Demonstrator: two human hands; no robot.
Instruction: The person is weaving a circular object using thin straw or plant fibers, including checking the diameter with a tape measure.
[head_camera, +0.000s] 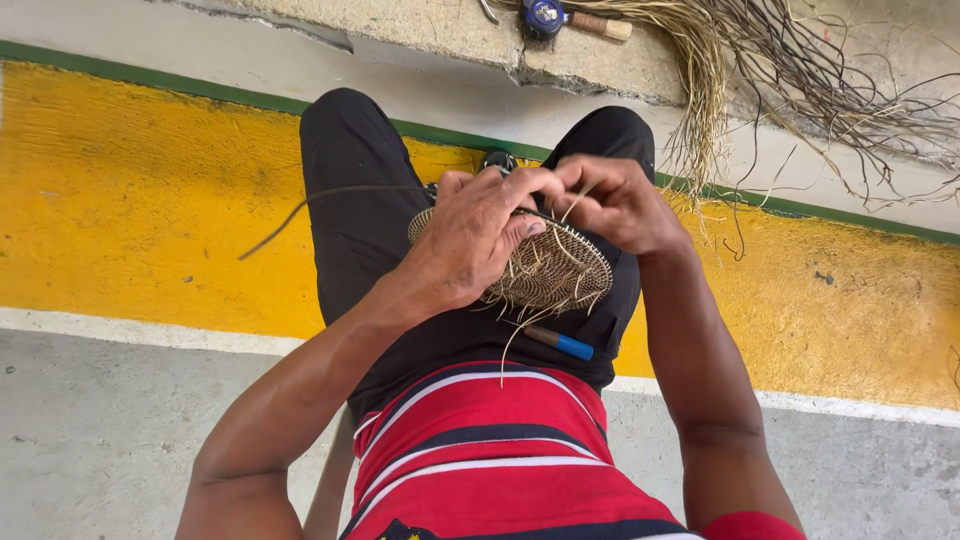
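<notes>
The woven disc (545, 268) rests on the lap beneath both hands, left hand (470, 240) gripping its rim, right hand (615, 205) pinching a fibre.

- You have no packages, labels, signs or screens before you here.
- Nothing in your view carries a printed panel or a display of any kind.

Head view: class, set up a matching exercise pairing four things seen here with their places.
Things:
1. woven disc
2. pen
3. fibre bundle
4. tape measure

Places:
A. on the lap, below the disc
B. on the concrete, top right
C. between both hands
D. at the top edge, left of the fibres

Pairs: 1-C, 2-A, 3-B, 4-D
</notes>
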